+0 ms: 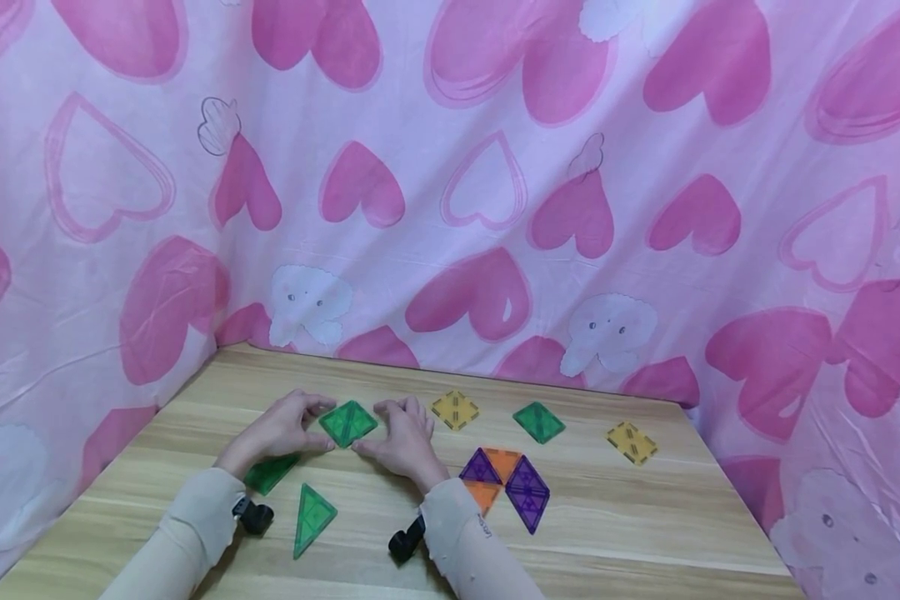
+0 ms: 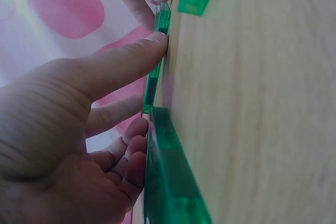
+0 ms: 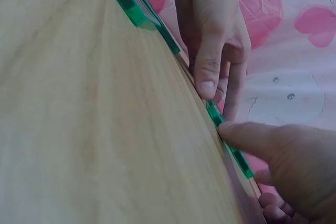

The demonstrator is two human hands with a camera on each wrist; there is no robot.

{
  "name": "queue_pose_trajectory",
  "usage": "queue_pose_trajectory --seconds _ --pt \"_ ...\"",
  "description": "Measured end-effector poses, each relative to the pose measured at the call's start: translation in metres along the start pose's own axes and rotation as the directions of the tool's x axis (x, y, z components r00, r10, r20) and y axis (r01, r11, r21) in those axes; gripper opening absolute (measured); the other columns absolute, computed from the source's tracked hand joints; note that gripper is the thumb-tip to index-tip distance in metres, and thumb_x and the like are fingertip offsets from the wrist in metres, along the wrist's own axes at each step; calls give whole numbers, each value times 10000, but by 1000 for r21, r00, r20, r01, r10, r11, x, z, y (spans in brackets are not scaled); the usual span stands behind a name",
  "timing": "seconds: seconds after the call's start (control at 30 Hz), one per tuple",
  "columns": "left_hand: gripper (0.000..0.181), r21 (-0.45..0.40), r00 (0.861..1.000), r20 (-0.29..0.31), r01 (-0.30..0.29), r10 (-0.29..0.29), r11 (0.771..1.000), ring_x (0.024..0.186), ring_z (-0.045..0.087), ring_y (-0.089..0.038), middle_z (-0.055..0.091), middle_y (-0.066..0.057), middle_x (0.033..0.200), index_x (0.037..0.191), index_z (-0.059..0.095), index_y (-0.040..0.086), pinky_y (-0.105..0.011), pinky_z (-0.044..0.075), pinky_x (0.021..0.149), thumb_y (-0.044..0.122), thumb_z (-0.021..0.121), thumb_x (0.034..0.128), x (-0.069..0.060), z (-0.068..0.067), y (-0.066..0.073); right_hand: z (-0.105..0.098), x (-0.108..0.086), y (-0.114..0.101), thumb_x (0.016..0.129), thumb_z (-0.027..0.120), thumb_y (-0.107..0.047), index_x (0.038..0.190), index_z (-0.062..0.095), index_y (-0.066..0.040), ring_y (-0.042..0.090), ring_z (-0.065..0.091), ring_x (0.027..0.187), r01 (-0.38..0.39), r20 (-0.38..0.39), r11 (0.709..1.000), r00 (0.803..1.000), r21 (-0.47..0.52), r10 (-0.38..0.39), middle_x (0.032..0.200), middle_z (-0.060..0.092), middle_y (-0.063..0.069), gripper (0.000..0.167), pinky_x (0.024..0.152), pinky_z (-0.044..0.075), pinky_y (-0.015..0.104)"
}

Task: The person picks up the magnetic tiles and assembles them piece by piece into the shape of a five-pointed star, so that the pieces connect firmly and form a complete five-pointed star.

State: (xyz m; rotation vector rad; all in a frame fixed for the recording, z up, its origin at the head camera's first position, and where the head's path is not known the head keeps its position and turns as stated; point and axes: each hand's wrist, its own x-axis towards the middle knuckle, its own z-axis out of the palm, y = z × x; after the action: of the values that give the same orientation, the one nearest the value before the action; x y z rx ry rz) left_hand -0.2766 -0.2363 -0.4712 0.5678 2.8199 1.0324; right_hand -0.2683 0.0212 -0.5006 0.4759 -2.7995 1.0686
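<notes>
Two green triangular magnetic tiles (image 1: 348,423) lie edge to edge on the table as a diamond. My left hand (image 1: 285,425) pinches the left one, thumb on its near edge and index finger on its far edge. From the other side my right hand (image 1: 407,442) pinches the right one the same way. In the left wrist view, the left thumb (image 2: 149,51) presses on the tiles' thin edge. Another green tile (image 1: 272,473) is partly hidden under the left wrist. A loose green triangle tile (image 1: 315,515) lies between the forearms.
Right of my right hand lies a group of purple (image 1: 527,492) and orange tiles (image 1: 503,463), partly covered by the sleeve. Farther back are a yellow diamond (image 1: 455,410), a green diamond (image 1: 538,422) and another yellow diamond (image 1: 632,442). A heart-patterned curtain (image 1: 468,292) borders the wooden table (image 1: 645,525).
</notes>
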Motion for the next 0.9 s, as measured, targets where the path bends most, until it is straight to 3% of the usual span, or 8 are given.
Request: queue_pose_trajectory --seconds 0.23,0.47,0.77,0.9 --pt "788 -14 1000 7 -19 19 1000 1122 583 -274 650 -153 1301 1520 630 -26 -470 537 982 293 973 887 0 3 0 -3 -2 6 855 963 -486 1611 552 -132 296 482 1355 -73 12 988 997 134 72 1457 581 85 931 1186 385 548" --pt "822 -20 1000 9 -7 7 1000 1131 581 -292 639 -172 1307 1535 605 -46 -484 537 983 286 978 882 -4 0 3 -9 -7 4 893 961 -434 1657 487 -173 260 541 1328 -168 41 928 986 334 164 1443 591 38 936 1144 492 538" --pt "830 -23 1000 13 7 -6 1000 1135 572 -288 636 -163 1316 1548 596 -38 -495 536 998 294 973 888 -4 -1 1 -15 -19 1 920 944 -348 1663 465 -111 251 533 1275 -153 78 874 988 462 132 1433 558 94 915 1119 490 488" --pt "843 -33 1000 15 9 -9 999 1140 568 -289 638 -161 1324 1550 591 -45 -520 539 1009 293 978 882 -2 -1 0 -15 -30 -4 911 951 -353 1650 487 -154 217 542 1278 -159 113 868 986 471 119 1423 574 58 895 1146 487 475"
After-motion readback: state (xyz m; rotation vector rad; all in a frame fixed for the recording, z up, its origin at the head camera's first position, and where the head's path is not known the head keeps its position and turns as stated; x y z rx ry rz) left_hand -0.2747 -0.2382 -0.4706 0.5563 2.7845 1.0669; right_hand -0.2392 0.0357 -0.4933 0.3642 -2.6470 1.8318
